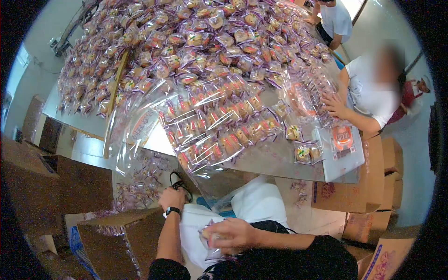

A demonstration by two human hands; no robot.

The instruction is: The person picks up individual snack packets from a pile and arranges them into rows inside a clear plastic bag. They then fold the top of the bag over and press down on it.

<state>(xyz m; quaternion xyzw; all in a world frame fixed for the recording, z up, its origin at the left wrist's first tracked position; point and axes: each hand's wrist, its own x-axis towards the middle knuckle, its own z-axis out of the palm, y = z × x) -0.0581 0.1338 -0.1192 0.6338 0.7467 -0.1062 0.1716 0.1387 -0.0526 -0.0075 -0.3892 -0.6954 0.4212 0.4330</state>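
Observation:
My right hand [233, 234] is closed around a small wrapped pastry [205, 234] in clear film, low over my white-clad lap. My left hand [171, 198], with a dark watch [172, 211] at the wrist, is beside my knee near a black shoe [178, 182]; its fingers are mostly hidden. In front of me on the table, rows of wrapped pastries [224, 116] lie in a large clear plastic bag [126, 128] with an orange print. Two loose wrapped pastries [308, 153] sit at the table's near edge.
A big heap of wrapped pastries [200, 37] covers the back of the table, beside a wooden strip [119, 79]. Another person's hand [333, 106] is at the right. Cardboard boxes [109, 242] stand left and right. More packets [140, 182] are low down beyond my left hand.

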